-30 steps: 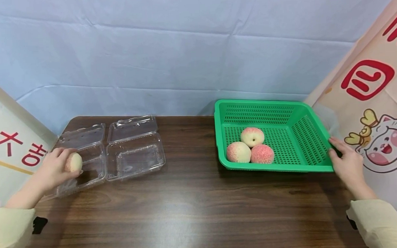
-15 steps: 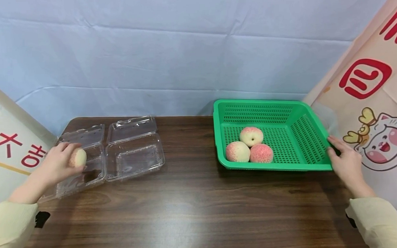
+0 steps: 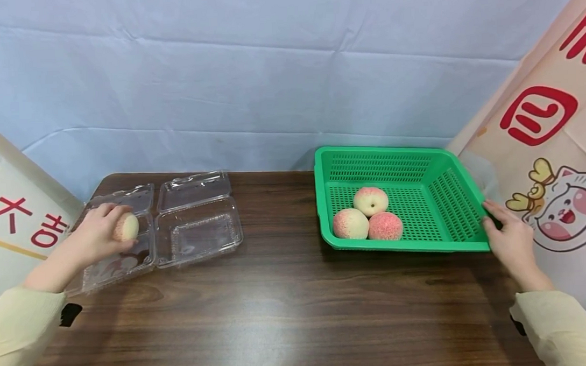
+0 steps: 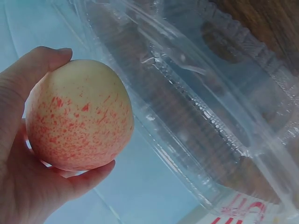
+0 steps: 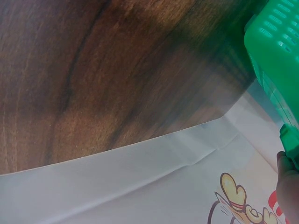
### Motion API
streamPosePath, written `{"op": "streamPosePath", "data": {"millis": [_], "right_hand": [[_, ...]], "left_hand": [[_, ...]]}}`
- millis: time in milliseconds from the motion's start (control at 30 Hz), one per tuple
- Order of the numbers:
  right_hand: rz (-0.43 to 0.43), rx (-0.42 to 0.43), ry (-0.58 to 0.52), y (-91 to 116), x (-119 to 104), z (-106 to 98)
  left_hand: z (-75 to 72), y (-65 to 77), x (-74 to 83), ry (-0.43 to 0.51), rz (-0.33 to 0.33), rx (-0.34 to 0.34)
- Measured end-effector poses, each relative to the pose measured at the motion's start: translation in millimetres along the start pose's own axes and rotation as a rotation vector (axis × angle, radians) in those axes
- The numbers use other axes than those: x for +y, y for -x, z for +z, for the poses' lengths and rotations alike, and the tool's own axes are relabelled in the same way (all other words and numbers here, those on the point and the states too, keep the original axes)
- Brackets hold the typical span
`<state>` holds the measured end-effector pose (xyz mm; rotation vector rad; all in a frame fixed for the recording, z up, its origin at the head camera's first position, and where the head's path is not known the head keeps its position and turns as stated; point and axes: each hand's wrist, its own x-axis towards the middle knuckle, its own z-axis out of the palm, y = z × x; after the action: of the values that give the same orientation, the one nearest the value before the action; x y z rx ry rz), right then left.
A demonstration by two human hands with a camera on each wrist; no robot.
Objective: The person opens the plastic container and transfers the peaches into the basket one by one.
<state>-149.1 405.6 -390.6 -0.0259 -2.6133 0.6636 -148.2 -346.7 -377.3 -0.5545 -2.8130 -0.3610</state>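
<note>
My left hand [image 3: 96, 235] holds a pale yellow peach with red speckles [image 4: 81, 116], thumb on one side and fingers curled round the other. In the head view that hand is over the left one of two clear plastic clamshell boxes [image 3: 151, 231], which stand side by side with lids folded back. At the far right, my right hand [image 3: 510, 240] grips the right rim of a green plastic basket [image 3: 445, 247]. Three peaches [image 3: 371, 202] lie together in the basket's left half. In the right wrist view only the thumb [image 5: 287, 186] shows, at the basket's edge.
Both boxes and the basket stand on a dark wooden table [image 3: 278, 307]. Behind its back edge hangs a pale blue cloth [image 3: 251, 87]. Printed banners stand at the left [image 3: 23, 225] and right [image 3: 554, 157] sides, close to the hands.
My left hand has moved slightly right and up in the head view, carrying the peach further over the left box. The right hand keeps its grip on the basket rim.
</note>
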Motion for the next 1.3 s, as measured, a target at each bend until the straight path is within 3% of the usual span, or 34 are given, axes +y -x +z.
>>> {"op": "streamPosePath", "data": {"millis": [633,1033,1300], "right_hand": [[0.014,0.009,0.000,-1,-1,0],[0.020,0.007,0.004,0,-2,0],[0.007,0.013,0.004,0,1,1]], "left_hand": [[1.6,-16.9,19.8,0.016,0.102,0.018],[4.4,-26.7,30.9,0.029,0.116,0.015],[2.1,-35.2,43.5,0.044,0.114,-0.040]]}}
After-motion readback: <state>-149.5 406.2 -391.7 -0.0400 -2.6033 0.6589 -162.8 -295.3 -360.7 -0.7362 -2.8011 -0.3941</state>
